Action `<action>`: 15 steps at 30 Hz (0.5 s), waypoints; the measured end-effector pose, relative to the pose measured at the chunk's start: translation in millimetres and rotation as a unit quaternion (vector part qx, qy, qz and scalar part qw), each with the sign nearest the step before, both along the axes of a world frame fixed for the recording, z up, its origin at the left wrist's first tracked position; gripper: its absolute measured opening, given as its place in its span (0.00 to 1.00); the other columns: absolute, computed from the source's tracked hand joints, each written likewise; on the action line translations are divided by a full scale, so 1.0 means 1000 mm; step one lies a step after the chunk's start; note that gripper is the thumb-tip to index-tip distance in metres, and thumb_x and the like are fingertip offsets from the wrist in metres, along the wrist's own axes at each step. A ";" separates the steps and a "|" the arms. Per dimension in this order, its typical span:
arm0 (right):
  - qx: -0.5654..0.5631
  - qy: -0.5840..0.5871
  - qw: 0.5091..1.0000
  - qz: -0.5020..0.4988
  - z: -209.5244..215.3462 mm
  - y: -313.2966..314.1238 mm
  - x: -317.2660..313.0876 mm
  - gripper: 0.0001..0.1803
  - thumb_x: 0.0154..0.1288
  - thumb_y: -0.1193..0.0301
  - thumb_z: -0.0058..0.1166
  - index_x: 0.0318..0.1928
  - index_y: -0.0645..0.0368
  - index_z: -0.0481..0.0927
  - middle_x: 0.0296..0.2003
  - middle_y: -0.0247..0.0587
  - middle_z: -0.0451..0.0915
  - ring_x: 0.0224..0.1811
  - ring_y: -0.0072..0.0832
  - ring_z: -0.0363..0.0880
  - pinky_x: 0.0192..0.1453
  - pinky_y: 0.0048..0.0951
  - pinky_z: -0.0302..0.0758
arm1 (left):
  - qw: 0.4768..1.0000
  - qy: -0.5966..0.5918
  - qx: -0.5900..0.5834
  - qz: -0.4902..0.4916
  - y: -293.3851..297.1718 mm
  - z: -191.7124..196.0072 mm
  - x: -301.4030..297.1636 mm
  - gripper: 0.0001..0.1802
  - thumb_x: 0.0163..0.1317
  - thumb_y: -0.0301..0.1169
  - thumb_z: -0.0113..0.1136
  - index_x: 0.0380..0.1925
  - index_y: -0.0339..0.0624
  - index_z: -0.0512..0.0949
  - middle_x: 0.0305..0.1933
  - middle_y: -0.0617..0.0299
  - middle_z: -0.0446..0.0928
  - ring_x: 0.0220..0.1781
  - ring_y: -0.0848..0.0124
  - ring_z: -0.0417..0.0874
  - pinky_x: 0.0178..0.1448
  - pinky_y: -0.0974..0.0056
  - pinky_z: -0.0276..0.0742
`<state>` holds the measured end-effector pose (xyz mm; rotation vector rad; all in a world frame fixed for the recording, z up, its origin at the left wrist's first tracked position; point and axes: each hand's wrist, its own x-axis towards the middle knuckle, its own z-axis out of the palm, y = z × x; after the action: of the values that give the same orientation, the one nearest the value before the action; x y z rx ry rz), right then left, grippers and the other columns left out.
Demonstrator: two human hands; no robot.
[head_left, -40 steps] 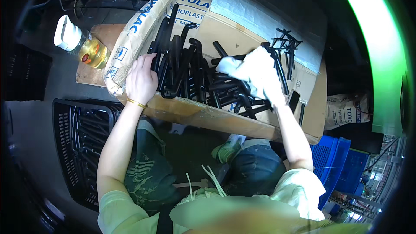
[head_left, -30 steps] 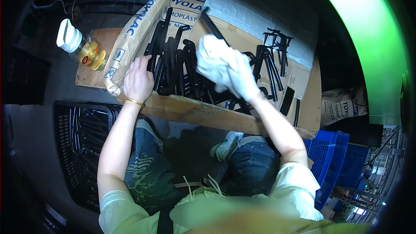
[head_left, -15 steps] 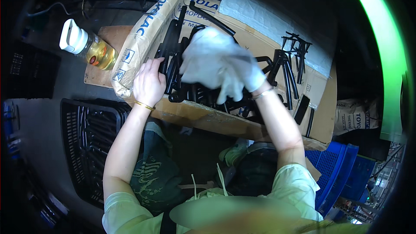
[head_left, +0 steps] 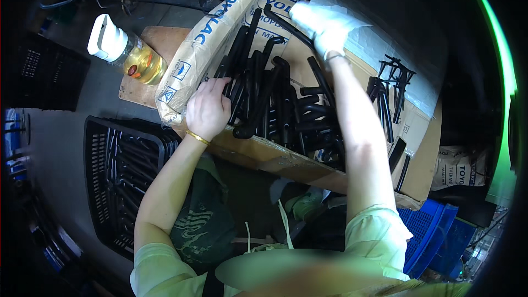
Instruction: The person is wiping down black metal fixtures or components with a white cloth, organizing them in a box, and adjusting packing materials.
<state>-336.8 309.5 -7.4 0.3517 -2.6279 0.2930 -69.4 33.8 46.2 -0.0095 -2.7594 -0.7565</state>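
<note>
Covering the right hand [head_left: 331,37]: white cloth [head_left: 305,15], bunched, trailing off to the right; fingers are hidden, so whether they are closed cannot be told.
Bent black tube [head_left: 291,28]: located left of the right hand, at the far side of the black tube pile [head_left: 256,85]; its near-right end is set close to the wrist, contact cannot be confirmed.
Nearer hand: right; the left is separated from that tube by part of the pile.
Long axis: slanted, far left to near right, roughly crosswise to the right forearm.
Bend: placed at the far-left end; the straight end is pointed toward the right wrist.
Left hand [head_left: 209,109]: laid over the surface's near edge, fingertips at the leftmost tubes, fingers slightly bent; grip cannot be told.
Pile: spread on the cardboard-covered surface [head_left: 424,151], most tubes at its left angled away from the body, several at its right laid crosswise.
Thin black parts [head_left: 400,89]: grouped right of the right forearm.
Left side: pile flanked by paper sack [head_left: 190,49].
</note>
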 end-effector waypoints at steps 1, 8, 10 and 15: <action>0.010 0.110 0.994 0.016 -0.034 0.008 0.003 0.20 0.72 0.62 0.40 0.51 0.61 0.80 0.45 0.58 0.82 0.51 0.53 0.79 0.59 0.44 0.72 | 1.000 0.006 0.008 -0.012 0.004 -0.001 -0.004 0.20 0.53 0.24 0.52 0.48 0.44 0.76 0.40 0.54 0.77 0.45 0.53 0.79 0.49 0.51 0.76; -0.319 -0.483 0.800 0.158 0.044 -0.036 0.096 0.20 0.68 0.68 0.48 0.57 0.66 0.76 0.50 0.47 0.80 0.52 0.29 0.77 0.61 0.28 0.71 | 1.000 0.011 -0.009 0.018 -0.013 -0.004 0.011 0.19 0.54 0.24 0.51 0.47 0.45 0.77 0.40 0.54 0.78 0.44 0.53 0.79 0.47 0.51 0.77; -0.408 -0.554 0.717 0.111 0.029 0.016 0.080 0.24 0.69 0.65 0.52 0.61 0.65 0.72 0.53 0.48 0.79 0.56 0.30 0.75 0.64 0.30 0.69 | 1.000 0.025 -0.002 0.007 -0.001 -0.007 0.004 0.17 0.52 0.24 0.53 0.45 0.43 0.77 0.38 0.54 0.77 0.43 0.54 0.79 0.48 0.51 0.77; -0.179 -0.290 0.940 -0.024 0.050 0.080 0.116 0.38 0.65 0.53 0.57 0.67 0.65 0.65 0.61 0.57 0.73 0.64 0.43 0.72 0.69 0.38 0.67 | 0.999 0.023 0.019 0.011 -0.001 -0.018 -0.001 0.15 0.53 0.25 0.54 0.42 0.44 0.79 0.37 0.54 0.79 0.42 0.54 0.80 0.47 0.51 0.78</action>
<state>-221.3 389.6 42.3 0.0785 -3.0522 0.9723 -70.5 32.3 28.6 0.0113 -2.6962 -0.7933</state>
